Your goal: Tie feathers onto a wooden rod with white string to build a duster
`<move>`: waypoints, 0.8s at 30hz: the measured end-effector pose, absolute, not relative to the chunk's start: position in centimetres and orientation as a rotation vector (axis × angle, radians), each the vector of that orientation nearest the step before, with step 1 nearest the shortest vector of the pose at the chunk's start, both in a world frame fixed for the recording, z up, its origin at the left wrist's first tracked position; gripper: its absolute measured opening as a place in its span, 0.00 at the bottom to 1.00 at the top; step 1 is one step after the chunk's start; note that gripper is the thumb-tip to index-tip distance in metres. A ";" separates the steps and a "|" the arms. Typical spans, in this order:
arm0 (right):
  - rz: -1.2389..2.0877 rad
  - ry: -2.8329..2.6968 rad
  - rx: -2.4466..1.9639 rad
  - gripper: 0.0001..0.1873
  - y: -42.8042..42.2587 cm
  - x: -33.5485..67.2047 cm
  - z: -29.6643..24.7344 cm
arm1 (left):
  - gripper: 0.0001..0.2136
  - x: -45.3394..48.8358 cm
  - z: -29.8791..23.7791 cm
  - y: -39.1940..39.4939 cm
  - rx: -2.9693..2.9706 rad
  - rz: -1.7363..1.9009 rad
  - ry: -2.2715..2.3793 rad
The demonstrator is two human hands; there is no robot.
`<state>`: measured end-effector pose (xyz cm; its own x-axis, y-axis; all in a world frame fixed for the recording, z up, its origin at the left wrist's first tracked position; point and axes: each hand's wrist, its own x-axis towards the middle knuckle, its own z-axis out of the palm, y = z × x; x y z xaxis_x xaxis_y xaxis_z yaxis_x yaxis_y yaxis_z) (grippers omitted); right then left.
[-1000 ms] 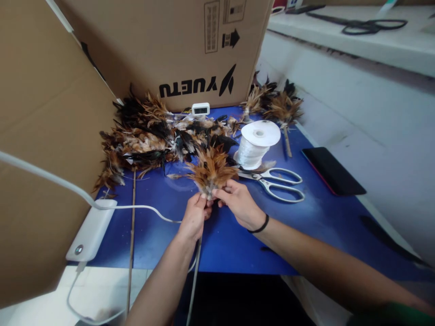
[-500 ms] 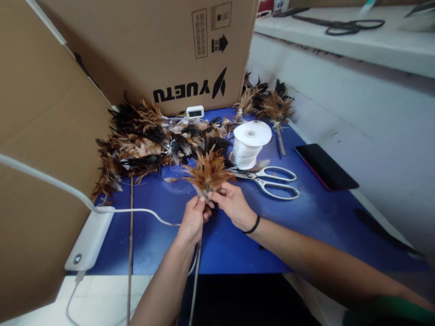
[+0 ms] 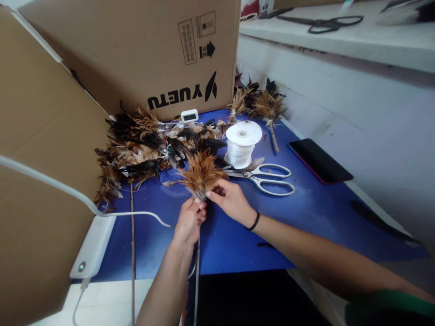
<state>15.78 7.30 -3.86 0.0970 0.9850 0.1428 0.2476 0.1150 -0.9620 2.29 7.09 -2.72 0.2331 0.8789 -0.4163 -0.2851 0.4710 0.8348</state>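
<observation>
A bunch of orange-brown feathers fans upward at the top of a thin stick that runs down past the table's front edge. My left hand is closed around the stick just below the feather bases. With thumb and fingers, my right hand pinches the lower right side of the feather bunch. Just beyond my right hand lie silver-handled scissors, their blade tips partly under feathers. Behind them stands a spool of white cord.
Loose brown and black feathers pile up at the back left, before a cardboard box. Another stick and a white power bank with cable lie left. A phone rests right; black scissors lie on the ledge.
The view has shifted slightly. My left hand has slid a little lower on the stick, and my right hand stays at the feather bases.
</observation>
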 end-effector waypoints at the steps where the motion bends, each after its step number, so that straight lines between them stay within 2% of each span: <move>1: 0.792 -1.421 -1.354 0.03 7.2 16.2 -3.6 | 0.15 2.2 -2.5 7.1 0.692 0.895 1.034; 5: 0.533 -1.659 -1.373 0.08 6.8 17.2 -2.8 | 0.16 1.9 -1.9 7.3 0.660 0.907 0.998; 13: 1.124 -1.475 -1.205 0.12 6.8 16.2 -3.5 | 0.15 1.8 -1.5 7.4 0.663 0.902 1.001; 19: 1.070 -1.467 -1.287 0.05 6.8 16.1 -3.6 | 0.14 1.9 -1.5 7.4 0.689 0.924 1.030; 24: 0.941 -1.540 -1.398 0.14 6.9 15.8 -3.4 | 0.14 2.3 -1.9 7.2 0.736 0.967 1.067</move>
<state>15.84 6.90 -3.42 -0.0335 0.9951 0.0931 0.3713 0.0989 -0.9232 2.31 7.21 -1.91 0.1700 0.9116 -0.3742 -0.2832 0.4089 0.8675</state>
